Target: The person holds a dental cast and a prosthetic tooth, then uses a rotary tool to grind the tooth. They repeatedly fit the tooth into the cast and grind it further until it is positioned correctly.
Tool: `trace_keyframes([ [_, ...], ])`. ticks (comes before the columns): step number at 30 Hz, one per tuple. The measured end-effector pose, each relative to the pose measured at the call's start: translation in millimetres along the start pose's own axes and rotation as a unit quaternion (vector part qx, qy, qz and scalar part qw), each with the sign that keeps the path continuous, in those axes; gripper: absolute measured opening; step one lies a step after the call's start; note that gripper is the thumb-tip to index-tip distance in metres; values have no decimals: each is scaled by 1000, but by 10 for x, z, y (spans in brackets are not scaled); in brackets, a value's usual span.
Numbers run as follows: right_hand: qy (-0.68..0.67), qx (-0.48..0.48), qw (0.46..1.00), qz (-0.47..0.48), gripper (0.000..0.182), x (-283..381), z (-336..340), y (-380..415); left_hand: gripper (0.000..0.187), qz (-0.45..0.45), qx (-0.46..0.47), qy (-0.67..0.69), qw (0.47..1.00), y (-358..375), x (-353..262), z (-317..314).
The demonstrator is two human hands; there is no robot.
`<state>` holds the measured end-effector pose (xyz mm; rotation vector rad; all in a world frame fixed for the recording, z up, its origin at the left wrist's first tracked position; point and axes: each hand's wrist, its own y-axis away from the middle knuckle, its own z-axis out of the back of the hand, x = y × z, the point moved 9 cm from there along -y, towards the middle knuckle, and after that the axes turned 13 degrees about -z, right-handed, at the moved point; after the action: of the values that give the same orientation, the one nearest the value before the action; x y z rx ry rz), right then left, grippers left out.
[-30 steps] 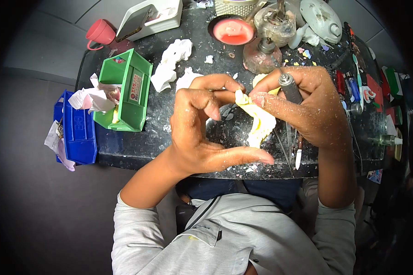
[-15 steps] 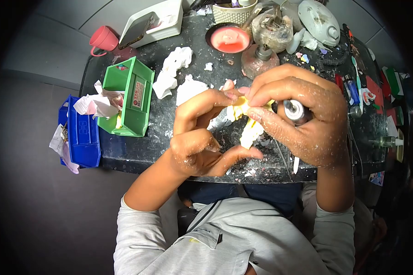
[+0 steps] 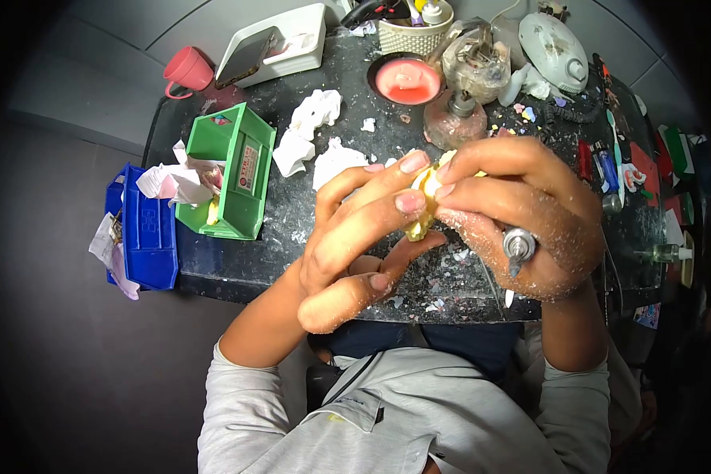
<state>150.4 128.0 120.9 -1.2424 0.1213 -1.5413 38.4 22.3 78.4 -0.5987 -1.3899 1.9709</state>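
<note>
An irregular yellow piece (image 3: 421,227), like cast plaster, is held between both hands over the front of the table. My left hand (image 3: 355,237) grips its left side with the fingertips, thumb underneath. My right hand (image 3: 529,209) pinches its right side, with the fingers covering much of it. A metal-tipped rotary handpiece (image 3: 519,246) is also tucked in my right hand, its tip pointing down toward me and apart from the yellow piece. White dust coats the right hand.
A green bin (image 3: 249,201) with crumpled paper and a blue bin (image 3: 152,245) stand left. Behind are crumpled tissues (image 3: 312,114), a dark bowl of pink material (image 3: 407,81) and a spirit-lamp-like burner (image 3: 456,122). Scraps litter the black table (image 3: 237,272).
The yellow piece has been turned and is now more covered by fingers. My left fingers have closed over it. The handpiece has swung so its tip points down toward me.
</note>
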Motion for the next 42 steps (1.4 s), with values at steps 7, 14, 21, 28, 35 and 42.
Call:
trace_keyframes([
  [7, 63, 19, 997, 37, 25, -43, -56, 83, 84, 52, -44, 56, 996, 20, 36, 50],
  [14, 65, 5, 998, 9, 22, -6, -70, 67, 86, 44, -66, 93, 993, 24, 69, 55],
  [21, 40, -1, 999, 2, 22, -79, -74, 67, 82, 61, -60, 104, 991, 2, 90, 35],
  [28, 65, -17, 998, -20, 48, -101, -121, 124, 74, 47, -67, 109, 991, 45, 123, 21],
  [35, -34, -37, 993, -103, 37, -203, -140, 125, 72, 33, -46, 53, 997, 65, 81, -11],
  [42, -77, -4, 988, -132, 24, -177, -151, 99, 81, 8, 17, -70, 997, 85, 7, -54],
])
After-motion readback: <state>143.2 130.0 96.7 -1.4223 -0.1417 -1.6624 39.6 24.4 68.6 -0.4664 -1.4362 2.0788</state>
